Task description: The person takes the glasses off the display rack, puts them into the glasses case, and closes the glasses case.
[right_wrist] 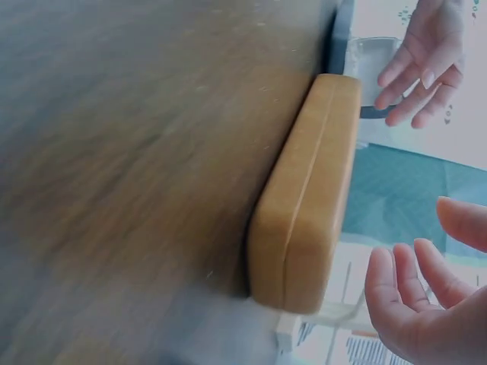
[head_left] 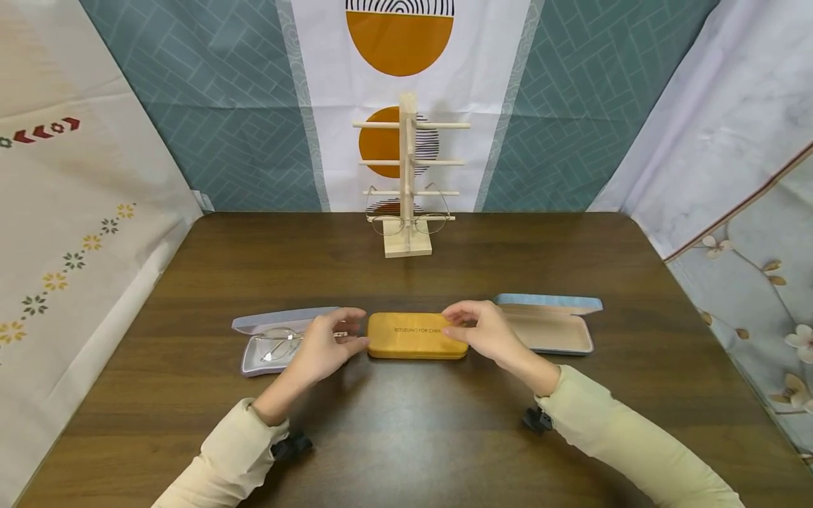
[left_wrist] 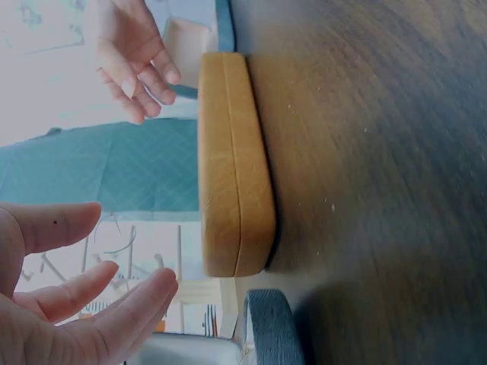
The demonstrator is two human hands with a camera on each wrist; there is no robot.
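Note:
A closed mustard-yellow glasses case (head_left: 416, 337) with dark lettering on its lid lies on the table between both hands. My left hand (head_left: 325, 347) hovers by its left end, fingers apart and loosely bent. Above its right end is my right hand (head_left: 485, 330), its fingers relaxed; the right wrist view shows a gap between that hand (right_wrist: 426, 296) and the case (right_wrist: 304, 198). Partly behind the left hand, an open lilac case (head_left: 254, 360) holds a pair of glasses (head_left: 279, 342). An open blue case (head_left: 549, 331) with a beige lining stands beyond the right hand.
A pale wooden glasses stand (head_left: 408, 169) with several crossbars rises at the back of the brown table (head_left: 406, 437). Thin-rimmed glasses (head_left: 432, 223) hang on its lowest bar. Patterned cloths (head_left: 235, 106) enclose the back and sides.

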